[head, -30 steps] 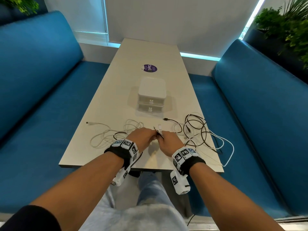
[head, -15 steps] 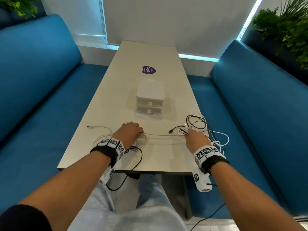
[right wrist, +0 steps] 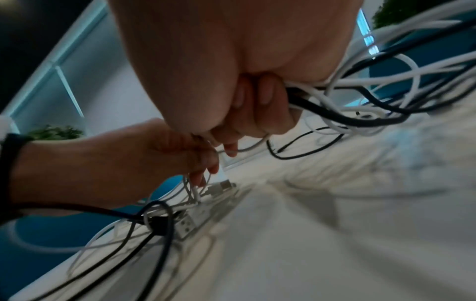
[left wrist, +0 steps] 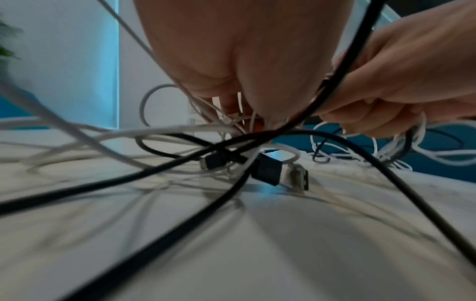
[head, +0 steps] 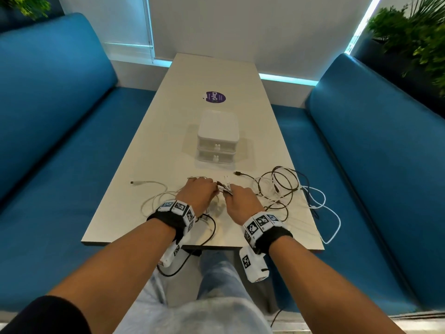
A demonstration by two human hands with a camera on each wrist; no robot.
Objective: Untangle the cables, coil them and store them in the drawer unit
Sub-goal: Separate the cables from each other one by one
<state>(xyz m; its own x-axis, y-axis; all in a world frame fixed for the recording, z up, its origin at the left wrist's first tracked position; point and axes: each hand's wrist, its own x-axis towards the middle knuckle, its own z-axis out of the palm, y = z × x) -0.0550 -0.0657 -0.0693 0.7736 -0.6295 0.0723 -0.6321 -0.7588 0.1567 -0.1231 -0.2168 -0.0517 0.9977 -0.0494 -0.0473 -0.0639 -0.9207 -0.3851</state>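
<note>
Cables sprawl on desk near edge, knotted. Left hand and right hand pinch strands mid-tangle (fingers curled tight). Risk: pulling cinches knot, drags loops overboard. Drawer unit beyond, shut.

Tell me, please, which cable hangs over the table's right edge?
The white cable; it loops past the table edge, whereas the brown cable coils lie on top.
</note>
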